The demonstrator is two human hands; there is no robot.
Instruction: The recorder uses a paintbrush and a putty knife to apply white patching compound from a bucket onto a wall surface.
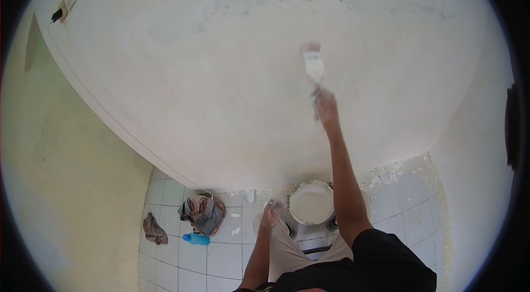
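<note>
A paintbrush (313,63) with a pale, coated head is held up against the wall (221,99) in front of me. My right hand (326,105) is closed round its handle, the arm stretched out, and both look slightly blurred. Low down, my left hand (269,212) rests on my left knee, smeared with white, its fingers lying loosely and nothing seen in them. Between my feet and the wall's base stands a round bucket (291,202) of creamy off-white paint, its rim crusted. My right hand is well above it.
Left on the tiled floor (193,261) lie a bag with cloth (207,214), a blue bottle (196,239) and a crumpled rag (155,229). A thin cable (116,115) runs from the wall socket (67,5) toward the bag. White flakes (386,174) litter the wall's foot.
</note>
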